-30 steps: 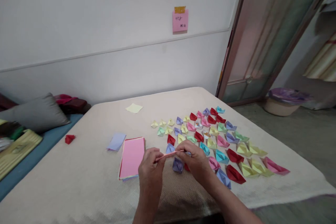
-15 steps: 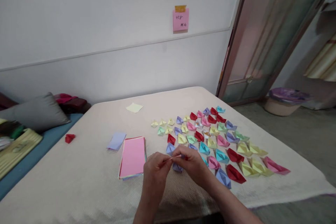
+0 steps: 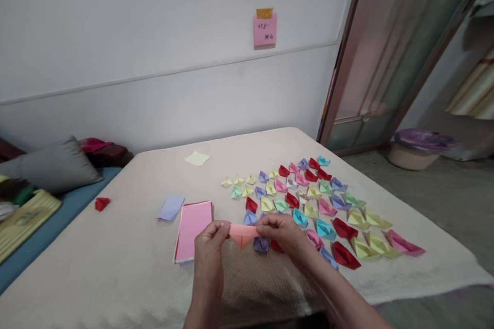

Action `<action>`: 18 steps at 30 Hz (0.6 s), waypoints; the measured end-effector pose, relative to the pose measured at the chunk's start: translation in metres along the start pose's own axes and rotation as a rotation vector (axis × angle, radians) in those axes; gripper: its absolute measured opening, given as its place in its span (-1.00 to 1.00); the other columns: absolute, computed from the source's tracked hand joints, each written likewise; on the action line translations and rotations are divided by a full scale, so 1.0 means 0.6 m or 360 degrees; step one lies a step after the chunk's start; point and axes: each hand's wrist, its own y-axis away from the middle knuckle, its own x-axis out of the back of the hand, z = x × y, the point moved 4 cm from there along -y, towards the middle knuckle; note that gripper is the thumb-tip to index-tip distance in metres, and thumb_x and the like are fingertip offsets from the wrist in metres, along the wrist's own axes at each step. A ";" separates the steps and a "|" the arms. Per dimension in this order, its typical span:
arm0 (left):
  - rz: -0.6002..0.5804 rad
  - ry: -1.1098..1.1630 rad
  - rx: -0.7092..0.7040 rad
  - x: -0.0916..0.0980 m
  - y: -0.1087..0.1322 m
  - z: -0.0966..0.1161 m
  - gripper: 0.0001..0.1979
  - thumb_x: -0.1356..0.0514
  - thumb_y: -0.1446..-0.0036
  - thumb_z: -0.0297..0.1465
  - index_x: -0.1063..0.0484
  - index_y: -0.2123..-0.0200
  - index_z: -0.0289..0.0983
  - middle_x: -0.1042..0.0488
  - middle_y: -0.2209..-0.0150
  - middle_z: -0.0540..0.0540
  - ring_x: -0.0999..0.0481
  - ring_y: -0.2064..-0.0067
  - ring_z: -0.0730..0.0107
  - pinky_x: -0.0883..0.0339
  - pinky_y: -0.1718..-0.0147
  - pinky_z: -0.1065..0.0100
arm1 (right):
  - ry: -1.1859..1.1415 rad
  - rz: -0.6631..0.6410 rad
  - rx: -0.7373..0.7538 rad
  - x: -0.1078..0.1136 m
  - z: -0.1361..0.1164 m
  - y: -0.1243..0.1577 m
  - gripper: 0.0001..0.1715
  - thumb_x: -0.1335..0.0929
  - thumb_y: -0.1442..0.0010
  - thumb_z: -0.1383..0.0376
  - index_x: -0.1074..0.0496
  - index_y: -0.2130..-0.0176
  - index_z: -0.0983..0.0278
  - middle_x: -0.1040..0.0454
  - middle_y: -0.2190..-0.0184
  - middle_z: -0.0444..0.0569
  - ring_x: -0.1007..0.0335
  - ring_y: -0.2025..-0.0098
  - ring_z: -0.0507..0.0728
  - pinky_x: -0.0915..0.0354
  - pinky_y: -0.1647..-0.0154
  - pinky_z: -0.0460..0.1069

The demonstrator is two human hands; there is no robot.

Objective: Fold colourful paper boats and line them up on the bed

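Note:
Between my two hands is a folded piece of pink paper [image 3: 242,235], its straight edge on top and a triangular point hanging down. My left hand [image 3: 210,244] pinches its left end between thumb and fingers. The right end is pinched by my right hand [image 3: 283,234]. Just left of my left hand lies a stack of coloured paper [image 3: 195,229] with a pink sheet on top. Rows of small folded paper boats [image 3: 297,200] in several colours spread beyond and to the right of my right hand, which hides part of them.
A lavender paper [image 3: 170,208] lies left of the stack, and a pale yellow sheet [image 3: 197,158] farther back. A red folded paper [image 3: 102,203] is at the left. A grey pillow [image 3: 65,164] rests beyond the left edge; a lined bin [image 3: 419,149] stands on the floor at right.
My hands have moved apart, the left one leftward. The pink paper, seen edge-on before, now faces me and shows its triangular shape.

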 end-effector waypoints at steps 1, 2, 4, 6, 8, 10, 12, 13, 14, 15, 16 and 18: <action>-0.0007 -0.0064 -0.0032 0.001 -0.001 0.003 -0.74 -0.20 0.02 -0.22 -0.38 0.53 -0.31 -0.26 0.58 0.08 -0.20 0.51 0.53 -0.07 0.51 0.49 | 0.0054 -0.0004 0.0034 -0.001 -0.003 0.000 -0.83 -0.38 0.10 0.27 -0.41 0.62 0.32 -0.30 0.68 -0.17 -0.16 0.59 -0.02 -0.08 0.56 -0.12; -0.0036 -0.0145 -0.0073 0.001 -0.003 0.007 -0.75 -0.19 0.01 -0.23 -0.39 0.54 -0.31 -0.26 0.59 0.08 -0.21 0.50 0.51 -0.07 0.50 0.49 | 0.0108 0.0003 0.0081 -0.003 -0.006 0.001 -0.85 -0.37 0.09 0.29 -0.42 0.61 0.31 -0.32 0.67 -0.17 -0.17 0.58 -0.01 -0.09 0.55 -0.12; -0.0151 -0.0329 -0.0158 -0.003 -0.006 0.012 -0.76 -0.19 0.02 -0.25 -0.40 0.56 -0.31 -0.27 0.60 0.07 -0.22 0.49 0.49 -0.08 0.50 0.48 | 0.0192 -0.0002 0.0186 -0.009 -0.011 0.005 -0.91 -0.37 0.07 0.32 -0.47 0.54 0.31 -0.37 0.61 -0.16 -0.22 0.53 0.00 -0.12 0.51 -0.12; -0.0286 -0.0473 -0.0214 -0.012 -0.006 0.014 -0.77 -0.19 0.03 -0.27 -0.41 0.59 -0.30 -0.28 0.62 0.07 -0.24 0.50 0.48 -0.09 0.50 0.47 | 0.0224 -0.0078 0.0243 -0.020 -0.011 0.009 -0.91 -0.36 0.04 0.34 -0.50 0.48 0.29 -0.40 0.57 -0.15 -0.25 0.50 0.00 -0.14 0.48 -0.13; -0.0367 -0.0544 -0.0239 -0.020 -0.003 0.013 -0.77 -0.18 0.02 -0.28 -0.41 0.60 -0.30 -0.28 0.62 0.07 -0.24 0.51 0.47 -0.10 0.51 0.47 | 0.0215 -0.0140 0.0220 -0.030 -0.003 0.012 -0.88 -0.35 0.01 0.33 -0.50 0.50 0.29 -0.37 0.62 -0.17 -0.22 0.54 -0.01 -0.12 0.52 -0.13; -0.0387 -0.0562 -0.0250 -0.027 0.001 0.013 -0.76 -0.17 0.01 -0.28 -0.39 0.61 -0.29 -0.29 0.63 0.07 -0.25 0.51 0.47 -0.11 0.52 0.47 | 0.0165 -0.0171 0.0166 -0.036 0.005 0.012 -0.85 -0.35 -0.01 0.32 -0.50 0.52 0.30 -0.33 0.66 -0.19 -0.18 0.58 -0.02 -0.09 0.57 -0.14; -0.0360 -0.0516 -0.0255 -0.031 0.006 0.016 -0.77 -0.18 0.01 -0.28 -0.40 0.59 -0.29 -0.33 0.61 0.05 -0.28 0.50 0.46 -0.14 0.51 0.46 | 0.0100 -0.0151 0.0140 -0.038 0.009 0.011 -0.85 -0.35 0.01 0.31 -0.48 0.54 0.31 -0.33 0.67 -0.19 -0.18 0.58 -0.02 -0.10 0.56 -0.14; -0.0312 -0.0459 -0.0255 -0.031 0.008 0.018 -0.79 -0.18 0.01 -0.27 -0.41 0.55 -0.29 -0.37 0.58 0.04 -0.32 0.48 0.44 -0.18 0.49 0.46 | 0.0070 -0.0116 0.0134 -0.037 0.010 0.011 -0.86 -0.36 0.03 0.31 -0.47 0.55 0.31 -0.33 0.67 -0.18 -0.19 0.57 -0.02 -0.11 0.55 -0.13; -0.0244 -0.0385 -0.0252 -0.029 0.010 0.020 -0.81 -0.19 0.01 -0.27 -0.43 0.48 -0.29 -0.41 0.53 0.02 -0.37 0.44 0.42 -0.22 0.45 0.44 | 0.0040 -0.0061 0.0123 -0.035 0.009 0.010 -0.86 -0.36 0.04 0.31 -0.46 0.57 0.32 -0.33 0.66 -0.18 -0.19 0.57 -0.02 -0.11 0.54 -0.13; -0.0170 -0.0303 -0.0246 -0.027 0.012 0.022 -0.81 -0.19 0.01 -0.27 -0.43 0.39 -0.28 -0.44 0.48 0.00 -0.41 0.41 0.40 -0.26 0.40 0.43 | 0.0008 0.0007 0.0107 -0.033 0.008 0.009 -0.86 -0.35 0.06 0.31 -0.43 0.58 0.31 -0.32 0.67 -0.19 -0.18 0.58 -0.02 -0.11 0.55 -0.13; -0.0107 -0.0223 -0.0236 -0.025 0.014 0.023 -0.78 -0.19 0.00 -0.27 -0.42 0.30 -0.28 -0.47 0.45 -0.02 -0.44 0.36 0.38 -0.29 0.35 0.40 | -0.0026 0.0074 0.0090 -0.030 0.008 0.008 -0.86 -0.35 0.07 0.30 -0.41 0.59 0.31 -0.31 0.68 -0.20 -0.17 0.59 -0.02 -0.10 0.56 -0.13; -0.0043 -0.0114 -0.0216 -0.024 0.017 0.023 -0.73 -0.18 -0.03 -0.30 -0.36 0.19 -0.27 -0.49 0.42 -0.03 -0.49 0.30 0.36 -0.31 0.26 0.37 | -0.0091 0.0158 0.0054 -0.027 0.008 0.007 -0.86 -0.35 0.08 0.29 -0.39 0.60 0.30 -0.28 0.70 -0.21 -0.14 0.62 -0.03 -0.08 0.60 -0.13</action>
